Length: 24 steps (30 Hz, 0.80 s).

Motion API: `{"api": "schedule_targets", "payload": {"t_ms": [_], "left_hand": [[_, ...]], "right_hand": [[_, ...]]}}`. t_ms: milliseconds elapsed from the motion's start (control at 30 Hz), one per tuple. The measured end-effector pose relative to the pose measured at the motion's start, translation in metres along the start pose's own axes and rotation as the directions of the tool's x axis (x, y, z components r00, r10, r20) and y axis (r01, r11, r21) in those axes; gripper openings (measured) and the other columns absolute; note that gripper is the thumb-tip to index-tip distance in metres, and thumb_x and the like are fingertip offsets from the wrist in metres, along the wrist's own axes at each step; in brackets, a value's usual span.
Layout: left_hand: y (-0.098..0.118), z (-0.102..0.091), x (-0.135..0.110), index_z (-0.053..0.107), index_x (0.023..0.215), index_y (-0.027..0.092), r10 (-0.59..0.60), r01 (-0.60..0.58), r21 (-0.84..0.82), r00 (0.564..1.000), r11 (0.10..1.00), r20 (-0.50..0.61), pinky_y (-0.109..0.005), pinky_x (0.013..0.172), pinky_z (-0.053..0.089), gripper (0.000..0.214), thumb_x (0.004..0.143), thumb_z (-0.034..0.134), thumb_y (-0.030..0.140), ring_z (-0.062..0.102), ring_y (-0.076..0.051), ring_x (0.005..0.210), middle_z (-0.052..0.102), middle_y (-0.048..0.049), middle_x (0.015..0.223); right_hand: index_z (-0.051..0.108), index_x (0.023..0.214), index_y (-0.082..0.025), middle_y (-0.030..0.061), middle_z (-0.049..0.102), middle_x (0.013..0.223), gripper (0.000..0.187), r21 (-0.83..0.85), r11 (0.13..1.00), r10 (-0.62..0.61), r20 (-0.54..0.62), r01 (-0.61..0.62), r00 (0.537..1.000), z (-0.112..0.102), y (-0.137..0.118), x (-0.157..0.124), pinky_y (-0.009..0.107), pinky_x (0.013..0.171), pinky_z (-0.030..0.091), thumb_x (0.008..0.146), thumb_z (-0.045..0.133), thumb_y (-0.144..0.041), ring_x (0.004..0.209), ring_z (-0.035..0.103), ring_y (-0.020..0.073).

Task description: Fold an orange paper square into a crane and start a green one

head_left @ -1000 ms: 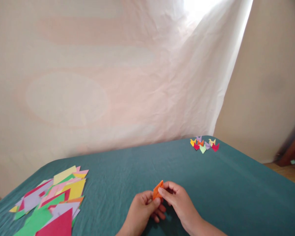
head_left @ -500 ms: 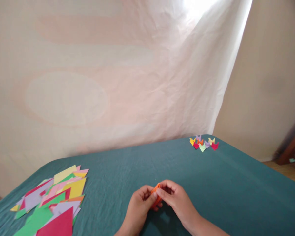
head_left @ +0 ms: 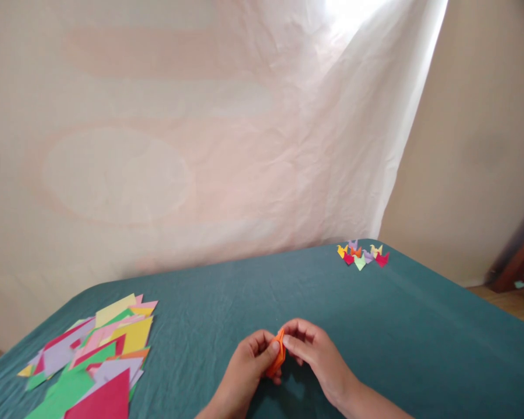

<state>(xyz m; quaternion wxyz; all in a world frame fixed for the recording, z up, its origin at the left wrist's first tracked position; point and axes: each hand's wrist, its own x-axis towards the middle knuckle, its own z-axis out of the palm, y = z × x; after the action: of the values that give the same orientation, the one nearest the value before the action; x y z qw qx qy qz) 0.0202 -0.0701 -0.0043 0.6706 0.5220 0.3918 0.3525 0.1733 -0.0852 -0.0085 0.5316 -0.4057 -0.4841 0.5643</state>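
A small folded piece of orange paper [head_left: 278, 355] is held upright between both hands, low over a table with a teal cloth [head_left: 402, 326]. My left hand [head_left: 248, 372] pinches it from the left with thumb and fingers closed. My right hand [head_left: 315, 356] pinches its upper edge from the right, fingers curled. Most of the paper is hidden between the fingers.
A loose pile of coloured paper sheets [head_left: 91, 361] lies at the table's near left. Several small folded paper figures [head_left: 361, 256] sit in a cluster at the far right edge. A white sheet [head_left: 201, 145] hangs behind the table; floor shows on the right.
The orange paper has been pressed narrower and turned more upright between the fingers, and both hands have sunk slightly toward the table.
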Motion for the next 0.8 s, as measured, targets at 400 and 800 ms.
{"api": "schedule_targets", "payload": {"t_ms": [400,800], "left_hand": [[-0.0042,-0.0003,0.0037,0.053,0.068,0.015,0.033,-0.028,0.137,0.999,0.99,-0.036,-0.02,0.044,0.034,0.041,0.072,0.063,0.055,0.043,-0.007,0.04,0.05,0.0044,0.05],[-0.0069,-0.0012,0.0036,0.051,0.067,0.016,0.061,-0.048,0.144,0.994,0.988,-0.087,-0.019,0.044,0.029,0.037,0.075,0.062,0.05,0.038,-0.006,0.042,0.048,0.0051,0.05]], "right_hand": [[0.063,0.078,-0.018,0.0018,0.062,0.073,0.013,-0.266,0.96,-0.1,-0.049,0.084,0.994,0.0012,-0.0006,-0.001,0.025,0.062,0.042,0.081,0.058,-0.029,0.068,0.055,0.016],[0.061,0.091,-0.019,0.0023,0.062,0.079,0.018,-0.213,0.973,-0.104,-0.043,0.093,0.994,-0.0023,-0.0011,-0.0003,0.024,0.06,0.041,0.085,0.056,-0.035,0.069,0.055,0.0152]]}}
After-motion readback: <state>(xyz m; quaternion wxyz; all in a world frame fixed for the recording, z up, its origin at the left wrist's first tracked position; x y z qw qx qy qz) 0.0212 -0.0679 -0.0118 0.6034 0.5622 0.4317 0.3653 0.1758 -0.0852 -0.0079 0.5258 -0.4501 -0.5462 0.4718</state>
